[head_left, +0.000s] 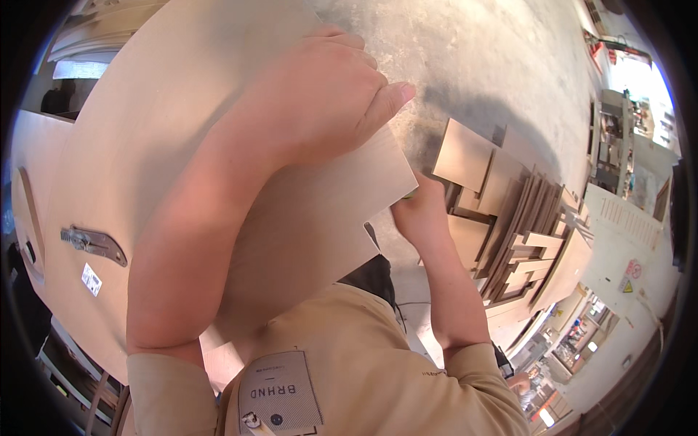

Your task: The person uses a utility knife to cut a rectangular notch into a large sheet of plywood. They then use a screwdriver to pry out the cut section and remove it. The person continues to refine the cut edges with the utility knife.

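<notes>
A wide, pale brown wooden board (305, 225) spans the space before me, with a small notch cut near its right corner. My left hand (327, 98) reaches across it and is closed at the far right edge, fingers curled over and thumb sticking out. Beside the right corner, my right hand (425, 207) is closed. The board hides part of its fingers, and a small greenish bit of something shows there. On the pale surface at the left lies a metal-handled tool like a utility knife (94, 243), with a white label (91, 280) near it.
Several cut wooden panels (509, 218) are stacked and leaning on the concrete floor (465, 58) to the right. Beyond them stands a pale grey cabinet (618, 240) with warning stickers. Curved wooden pieces (109, 29) lie at the far left.
</notes>
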`<state>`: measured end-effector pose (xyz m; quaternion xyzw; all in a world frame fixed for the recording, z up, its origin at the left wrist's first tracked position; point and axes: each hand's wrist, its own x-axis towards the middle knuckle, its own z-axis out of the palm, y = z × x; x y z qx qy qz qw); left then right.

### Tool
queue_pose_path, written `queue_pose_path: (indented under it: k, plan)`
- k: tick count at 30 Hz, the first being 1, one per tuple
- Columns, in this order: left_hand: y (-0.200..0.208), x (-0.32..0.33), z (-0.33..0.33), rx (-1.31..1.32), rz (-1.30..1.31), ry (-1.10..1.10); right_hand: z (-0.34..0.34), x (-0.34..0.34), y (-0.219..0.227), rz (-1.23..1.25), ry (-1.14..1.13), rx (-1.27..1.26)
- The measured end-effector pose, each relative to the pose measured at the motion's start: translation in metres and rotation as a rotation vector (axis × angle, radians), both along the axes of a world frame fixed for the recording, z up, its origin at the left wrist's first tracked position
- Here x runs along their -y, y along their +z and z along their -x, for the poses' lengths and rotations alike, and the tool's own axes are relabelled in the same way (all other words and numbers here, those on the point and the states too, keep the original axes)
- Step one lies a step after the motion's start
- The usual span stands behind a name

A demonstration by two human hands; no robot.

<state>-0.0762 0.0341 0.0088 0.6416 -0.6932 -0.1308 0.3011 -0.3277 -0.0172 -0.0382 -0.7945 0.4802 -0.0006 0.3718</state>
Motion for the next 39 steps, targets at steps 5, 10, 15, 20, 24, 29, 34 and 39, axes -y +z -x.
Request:
queue_pose_path:
  k: [5,10,15,20,24,29,34,39]
  plan:
    - [-0.002,0.001,-0.002,0.020,-0.029,-0.011,0.024,-0.006,0.034,-0.032,-0.095,-0.092]
    - [-0.005,0.002,0.000,0.001,0.069,-0.006,0.010,-0.022,0.045,0.098,0.228,-0.091]
    - [-0.007,0.002,0.000,-0.027,0.063,0.000,0.002,-0.029,0.043,-0.006,0.322,-0.239]
    - [-0.003,0.002,-0.003,-0.016,0.026,-0.035,0.004,-0.016,0.048,0.187,0.211,-0.127]
    - [-0.003,0.003,-0.003,-0.077,0.060,-0.045,0.006,-0.007,0.050,0.241,0.324,-0.193]
    - [-0.004,0.003,-0.005,-0.105,0.064,-0.054,0.009,-0.002,0.055,0.296,0.374,-0.268]
    - [-0.003,0.003,-0.004,-0.055,0.012,-0.049,0.005,0.002,0.062,0.360,0.352,-0.262]
    - [-0.003,0.001,-0.003,-0.076,0.063,-0.061,-0.001,0.002,0.066,0.410,0.296,-0.150]
